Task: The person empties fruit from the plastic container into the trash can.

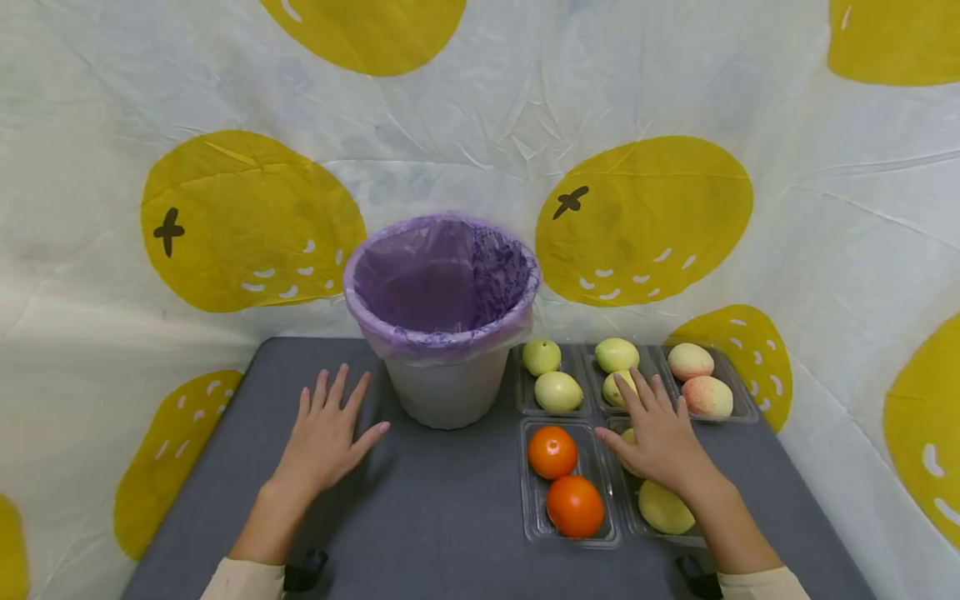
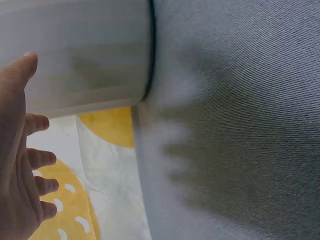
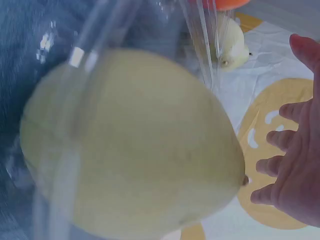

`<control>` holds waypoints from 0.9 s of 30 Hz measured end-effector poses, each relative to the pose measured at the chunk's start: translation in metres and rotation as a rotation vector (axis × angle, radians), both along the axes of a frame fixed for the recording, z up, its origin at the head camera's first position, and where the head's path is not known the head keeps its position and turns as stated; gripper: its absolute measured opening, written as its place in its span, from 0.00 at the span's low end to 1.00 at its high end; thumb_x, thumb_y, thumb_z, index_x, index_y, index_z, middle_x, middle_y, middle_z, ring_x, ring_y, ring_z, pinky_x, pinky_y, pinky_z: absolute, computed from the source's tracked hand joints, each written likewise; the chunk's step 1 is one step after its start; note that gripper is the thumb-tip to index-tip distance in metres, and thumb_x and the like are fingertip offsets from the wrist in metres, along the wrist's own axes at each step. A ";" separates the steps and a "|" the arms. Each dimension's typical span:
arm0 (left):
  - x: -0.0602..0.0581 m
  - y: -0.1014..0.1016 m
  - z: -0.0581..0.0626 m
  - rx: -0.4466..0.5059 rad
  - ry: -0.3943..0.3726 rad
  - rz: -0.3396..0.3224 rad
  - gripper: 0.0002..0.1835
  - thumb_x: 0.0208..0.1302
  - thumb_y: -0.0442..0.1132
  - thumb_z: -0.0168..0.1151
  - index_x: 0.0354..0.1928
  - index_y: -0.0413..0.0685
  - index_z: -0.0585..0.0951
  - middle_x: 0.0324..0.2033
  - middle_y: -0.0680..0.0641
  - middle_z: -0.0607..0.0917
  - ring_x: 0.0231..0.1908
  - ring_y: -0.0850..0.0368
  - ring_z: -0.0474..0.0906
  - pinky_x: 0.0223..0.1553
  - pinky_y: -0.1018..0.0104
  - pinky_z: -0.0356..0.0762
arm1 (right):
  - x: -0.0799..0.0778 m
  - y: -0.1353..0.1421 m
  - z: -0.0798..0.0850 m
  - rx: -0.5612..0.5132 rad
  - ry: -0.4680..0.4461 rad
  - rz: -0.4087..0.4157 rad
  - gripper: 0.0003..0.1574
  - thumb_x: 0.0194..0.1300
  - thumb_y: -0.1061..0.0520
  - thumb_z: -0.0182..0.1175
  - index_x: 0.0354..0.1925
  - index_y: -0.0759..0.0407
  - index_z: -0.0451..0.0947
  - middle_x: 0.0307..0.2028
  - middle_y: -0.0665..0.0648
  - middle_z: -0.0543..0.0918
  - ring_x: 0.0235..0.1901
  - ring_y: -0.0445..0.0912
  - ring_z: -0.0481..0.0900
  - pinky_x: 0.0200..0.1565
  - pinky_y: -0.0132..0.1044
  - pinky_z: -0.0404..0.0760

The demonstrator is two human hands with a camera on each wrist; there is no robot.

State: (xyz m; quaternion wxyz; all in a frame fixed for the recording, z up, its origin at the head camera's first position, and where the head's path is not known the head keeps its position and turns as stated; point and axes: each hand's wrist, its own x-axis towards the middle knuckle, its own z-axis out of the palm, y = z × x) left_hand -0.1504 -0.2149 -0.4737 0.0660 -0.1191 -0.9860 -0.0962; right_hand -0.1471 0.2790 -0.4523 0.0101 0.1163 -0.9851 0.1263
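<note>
My left hand point(image 1: 321, 442) is held with spread fingers above the table, left of a white bin point(image 1: 453, 387); it holds nothing. The left wrist view shows its thumb in front of the bin wall point(image 2: 95, 65). My right hand point(image 1: 663, 442) has its fingers extended over a clear plastic tray point(image 1: 636, 518) with pale yellow pears. One pear point(image 1: 665, 508) shows below the hand; another is mostly covered by it. In the right wrist view a large pear point(image 3: 135, 145) fills the middle, apart from the fingers. Two oranges point(image 1: 575, 507) lie in the tray point(image 1: 531, 518) beside it.
A purple bag point(image 1: 450, 337) lines the bin. Behind the near trays stand more clear trays, with pale green-yellow fruit point(image 1: 558, 392) and peaches point(image 1: 707, 397). The grey table point(image 1: 442, 517) backs onto a white cloth point(image 1: 480, 125) printed with yellow fruit.
</note>
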 end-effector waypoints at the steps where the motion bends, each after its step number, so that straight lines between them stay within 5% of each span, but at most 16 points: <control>1: 0.000 0.000 0.001 -0.001 -0.004 -0.002 0.47 0.72 0.70 0.53 0.82 0.50 0.58 0.80 0.33 0.52 0.79 0.26 0.43 0.75 0.25 0.45 | 0.000 0.001 0.001 -0.001 0.001 0.001 0.60 0.70 0.27 0.58 0.82 0.60 0.51 0.80 0.72 0.49 0.76 0.77 0.45 0.66 0.86 0.42; 9: -0.006 -0.001 0.011 0.000 0.034 -0.038 0.42 0.74 0.65 0.55 0.80 0.48 0.62 0.78 0.31 0.56 0.77 0.26 0.52 0.73 0.25 0.52 | -0.008 0.015 0.012 0.010 0.044 0.032 0.57 0.71 0.30 0.60 0.80 0.62 0.54 0.78 0.73 0.54 0.75 0.78 0.50 0.67 0.83 0.49; 18: -0.009 -0.006 0.021 0.005 0.152 -0.097 0.38 0.73 0.58 0.60 0.74 0.39 0.70 0.71 0.28 0.68 0.68 0.27 0.68 0.70 0.32 0.66 | -0.025 0.039 0.016 -0.079 0.125 0.115 0.50 0.71 0.43 0.66 0.77 0.67 0.59 0.75 0.76 0.60 0.68 0.75 0.65 0.59 0.74 0.73; 27: -0.011 -0.012 0.035 0.050 0.173 -0.096 0.32 0.74 0.53 0.61 0.69 0.37 0.74 0.68 0.28 0.72 0.65 0.28 0.72 0.64 0.32 0.73 | -0.035 0.059 0.016 -0.104 0.073 0.117 0.51 0.72 0.45 0.64 0.78 0.69 0.55 0.75 0.77 0.58 0.67 0.76 0.65 0.60 0.74 0.72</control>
